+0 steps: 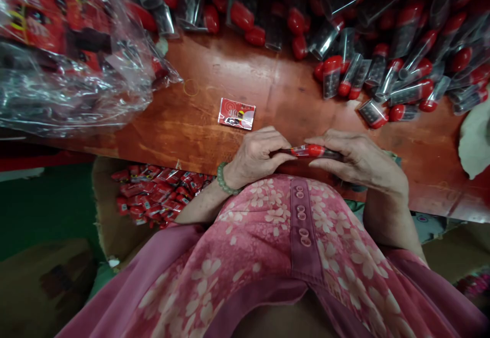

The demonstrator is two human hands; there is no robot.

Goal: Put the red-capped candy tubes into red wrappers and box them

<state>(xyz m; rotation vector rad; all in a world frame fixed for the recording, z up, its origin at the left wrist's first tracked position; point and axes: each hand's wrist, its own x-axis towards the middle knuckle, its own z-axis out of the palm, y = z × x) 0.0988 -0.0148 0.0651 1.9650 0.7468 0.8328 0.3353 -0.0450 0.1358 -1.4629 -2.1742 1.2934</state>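
Between my two hands, close to the table's front edge, is a slim red and dark item [314, 150] with a clear part. My left hand [264, 153], with a green bead bracelet at the wrist, pinches its printed red end between thumb and fingers. The dark end is gripped by my right hand [350, 157], whose fingers partly cover it. A flat red printed packet [237, 114] lies on the wooden table [199, 144] just beyond my left hand.
Many clear tubes with red caps [411, 93] are heaped along the table's far side and right. A clear plastic bag [76, 93] of red packets lies at the left. Below the edge, a cardboard box [100, 205] holds small red packs [153, 192].
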